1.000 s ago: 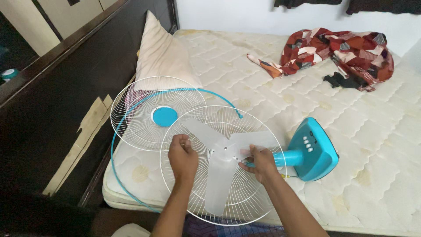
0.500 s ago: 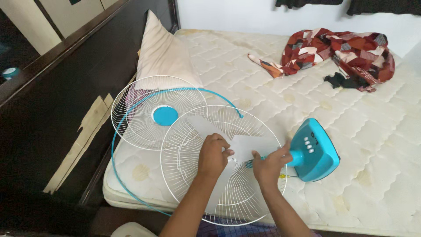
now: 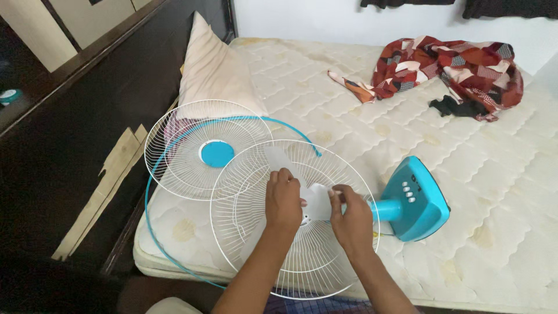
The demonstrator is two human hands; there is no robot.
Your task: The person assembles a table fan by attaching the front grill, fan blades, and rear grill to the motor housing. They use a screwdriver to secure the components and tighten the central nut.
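Note:
A turquoise fan lies on its side on the mattress, its base (image 3: 417, 199) to the right. Its white rear grille (image 3: 241, 224) faces up with the translucent white fan blade (image 3: 318, 200) inside it. My left hand (image 3: 283, 200) covers the blade's hub, fingers curled over it. Just right of the hub, my right hand (image 3: 350, 216) pinches one blade's edge with thumb and forefinger. The hub itself is hidden under my hands. The loose front grille (image 3: 180, 154) with a blue centre disc (image 3: 217, 154) lies to the upper left, overlapped by the rear grille.
A thin blue rim ring (image 3: 147, 197) loops around both grilles and past the mattress edge (image 3: 174, 267). A cream pillow (image 3: 215, 70) leans at the bed's head. A red patterned cloth (image 3: 453, 67) lies far right. A dark wooden frame (image 3: 87, 116) borders the left.
My left hand moved from the rear grille's left side to the hub at the centre. My right hand shifted up onto a blade. The blades turned.

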